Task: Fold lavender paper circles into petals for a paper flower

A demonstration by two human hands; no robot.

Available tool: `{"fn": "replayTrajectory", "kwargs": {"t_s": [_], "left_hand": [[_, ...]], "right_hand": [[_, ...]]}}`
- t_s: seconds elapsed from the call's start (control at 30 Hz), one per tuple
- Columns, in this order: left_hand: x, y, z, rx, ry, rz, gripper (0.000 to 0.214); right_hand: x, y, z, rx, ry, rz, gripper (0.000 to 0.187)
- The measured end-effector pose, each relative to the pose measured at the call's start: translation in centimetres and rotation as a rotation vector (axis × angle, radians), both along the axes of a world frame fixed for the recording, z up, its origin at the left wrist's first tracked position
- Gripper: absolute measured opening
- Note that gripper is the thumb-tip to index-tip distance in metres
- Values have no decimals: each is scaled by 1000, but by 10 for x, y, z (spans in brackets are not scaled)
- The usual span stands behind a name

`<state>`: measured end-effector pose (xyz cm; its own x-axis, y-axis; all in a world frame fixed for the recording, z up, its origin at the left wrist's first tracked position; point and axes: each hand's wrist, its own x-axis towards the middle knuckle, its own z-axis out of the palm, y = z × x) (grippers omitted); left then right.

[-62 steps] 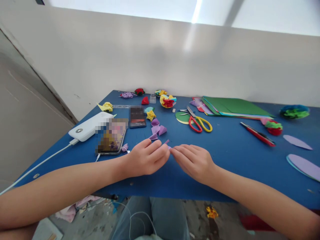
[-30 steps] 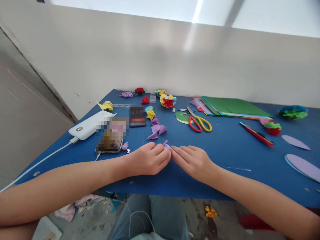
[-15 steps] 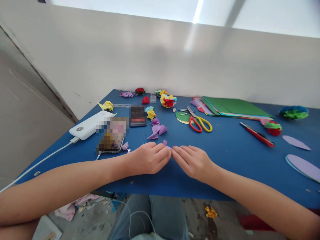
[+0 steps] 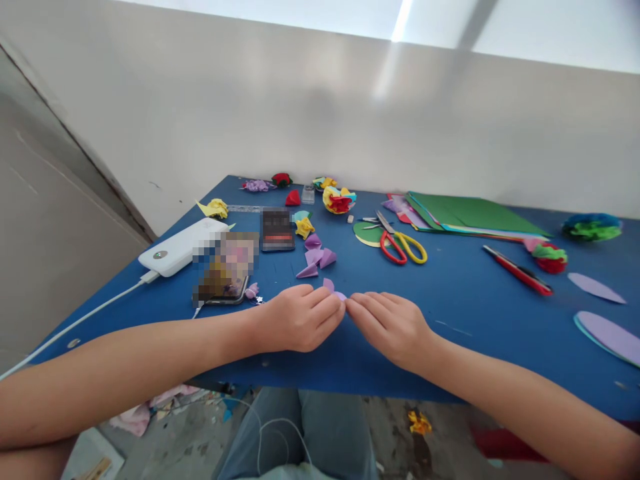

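My left hand [image 4: 306,318] is closed, its fingers pinching a small piece of purple paper [image 4: 340,295] that shows partly above the fingertips. Opposite it, the fingertips of my right hand [image 4: 393,327] are pressed together at the right end of the same paper. Most of the paper is hidden behind my fingers. Just beyond my left hand lie several folded purple paper cones [image 4: 314,257]. A yellow paper star [image 4: 305,228] rests behind them.
Scissors [image 4: 400,243] with red and yellow handles lie on a green paper disc [image 4: 367,233]. Left are phones [image 4: 278,231] and a white power bank [image 4: 183,248] with a cable. Right are coloured sheets [image 4: 475,217], a red cutter [image 4: 520,270] and lilac paper petals [image 4: 610,337].
My right hand has shifted slightly to the right, and a little more of the purple paper shows between the fingertips. My left hand stays almost in place.
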<state>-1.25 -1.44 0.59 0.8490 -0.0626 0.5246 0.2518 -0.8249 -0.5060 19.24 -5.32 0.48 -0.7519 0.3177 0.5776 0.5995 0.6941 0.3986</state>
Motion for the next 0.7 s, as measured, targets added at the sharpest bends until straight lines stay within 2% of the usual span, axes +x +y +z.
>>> {"fn": "replayTrajectory", "kwargs": {"t_s": [0.17, 0.7], "left_hand": [[0, -2, -2, -11, -17, -15, 18], [2, -3, -6, -25, -26, -13, 15]], "right_hand": [[3, 1, -5, -37, 43, -1, 13], [1, -1, 0, -49, 45, -1, 16]]}}
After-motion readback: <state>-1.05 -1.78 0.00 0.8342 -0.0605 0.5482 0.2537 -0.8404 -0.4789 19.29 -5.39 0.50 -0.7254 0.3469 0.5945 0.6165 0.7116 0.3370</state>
